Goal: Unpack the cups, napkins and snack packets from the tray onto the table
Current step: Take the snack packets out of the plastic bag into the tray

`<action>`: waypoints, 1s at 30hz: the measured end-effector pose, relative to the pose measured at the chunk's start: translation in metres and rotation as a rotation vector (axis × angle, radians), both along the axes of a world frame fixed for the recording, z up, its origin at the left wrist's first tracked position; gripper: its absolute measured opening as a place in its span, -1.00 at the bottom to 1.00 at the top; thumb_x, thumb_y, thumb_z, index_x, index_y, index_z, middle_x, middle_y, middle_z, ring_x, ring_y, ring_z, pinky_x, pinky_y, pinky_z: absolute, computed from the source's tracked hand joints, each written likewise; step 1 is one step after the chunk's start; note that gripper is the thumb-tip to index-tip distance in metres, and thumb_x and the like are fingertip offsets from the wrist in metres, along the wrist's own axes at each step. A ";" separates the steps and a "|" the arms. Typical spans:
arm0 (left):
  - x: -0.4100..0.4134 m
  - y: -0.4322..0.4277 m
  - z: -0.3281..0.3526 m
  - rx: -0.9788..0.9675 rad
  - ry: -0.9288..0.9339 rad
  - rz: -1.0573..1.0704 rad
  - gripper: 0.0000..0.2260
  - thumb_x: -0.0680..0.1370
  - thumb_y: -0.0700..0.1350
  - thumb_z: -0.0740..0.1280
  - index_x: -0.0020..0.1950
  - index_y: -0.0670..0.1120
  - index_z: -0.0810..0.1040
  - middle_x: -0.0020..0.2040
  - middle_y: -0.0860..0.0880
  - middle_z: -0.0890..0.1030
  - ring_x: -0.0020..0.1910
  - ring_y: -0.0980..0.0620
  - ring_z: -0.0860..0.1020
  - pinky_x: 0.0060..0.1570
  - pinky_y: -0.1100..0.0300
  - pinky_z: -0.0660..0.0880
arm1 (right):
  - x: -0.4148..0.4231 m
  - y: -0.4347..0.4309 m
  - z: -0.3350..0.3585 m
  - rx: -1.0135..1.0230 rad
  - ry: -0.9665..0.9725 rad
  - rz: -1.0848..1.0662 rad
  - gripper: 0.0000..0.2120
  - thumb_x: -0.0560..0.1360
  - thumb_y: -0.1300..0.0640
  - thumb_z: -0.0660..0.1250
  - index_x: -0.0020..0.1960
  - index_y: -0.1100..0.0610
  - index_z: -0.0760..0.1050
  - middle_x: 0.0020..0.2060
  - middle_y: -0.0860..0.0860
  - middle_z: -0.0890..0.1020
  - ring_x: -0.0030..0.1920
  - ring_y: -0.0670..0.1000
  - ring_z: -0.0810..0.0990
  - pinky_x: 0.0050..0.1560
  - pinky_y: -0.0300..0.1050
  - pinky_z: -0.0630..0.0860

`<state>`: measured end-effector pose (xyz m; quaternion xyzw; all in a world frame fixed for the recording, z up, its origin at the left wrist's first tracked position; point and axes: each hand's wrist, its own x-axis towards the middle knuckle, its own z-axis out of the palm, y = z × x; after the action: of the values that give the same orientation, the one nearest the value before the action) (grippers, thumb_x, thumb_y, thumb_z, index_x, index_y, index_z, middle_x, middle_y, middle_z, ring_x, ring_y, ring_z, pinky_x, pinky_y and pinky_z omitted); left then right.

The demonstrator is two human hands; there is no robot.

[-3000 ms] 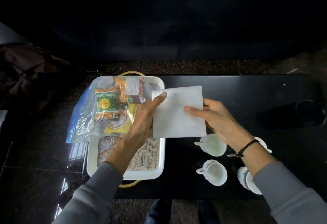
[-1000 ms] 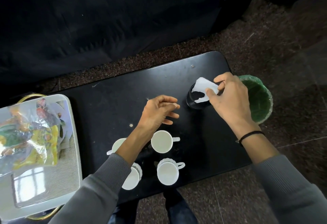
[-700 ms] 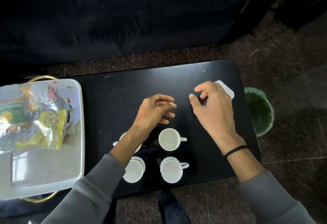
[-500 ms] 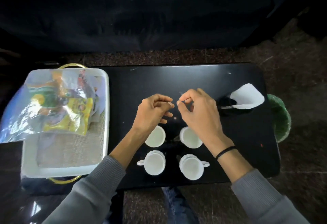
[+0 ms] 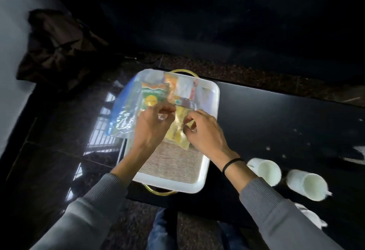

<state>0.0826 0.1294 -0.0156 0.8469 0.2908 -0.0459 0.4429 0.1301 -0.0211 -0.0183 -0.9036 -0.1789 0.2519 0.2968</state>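
left hand point(image 5: 153, 126), right hand point(image 5: 203, 131), fingers seemingly pinched

A crumpled dark brown cloth point(image 5: 57, 46) lies on the floor at the far left. Beyond it, a pale wall point(image 5: 11, 32). The speckled stone floor point(image 5: 246, 74) reflects a barred window.

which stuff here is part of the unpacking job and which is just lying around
Part of the job:
white tray
clear bag of snack packets
white cups
left hand
right hand

Just lying about:
brown cloth heap
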 end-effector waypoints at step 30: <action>-0.036 0.103 -0.005 -0.315 0.019 0.249 -0.75 0.56 -0.17 0.45 0.24 -0.06 0.65 -0.05 -0.05 0.75 -0.18 0.01 0.73 -0.19 0.07 0.67 | -0.007 0.071 0.042 0.062 0.089 -0.019 -0.85 0.61 -0.09 0.33 0.02 -0.02 0.56 0.03 -0.10 0.65 -0.12 -0.12 0.63 -0.16 -0.16 0.55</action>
<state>0.0461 0.2322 -0.0202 0.7241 0.3867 -0.0436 0.5695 0.1231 0.0496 0.0237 -0.8836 -0.1649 0.2833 0.3345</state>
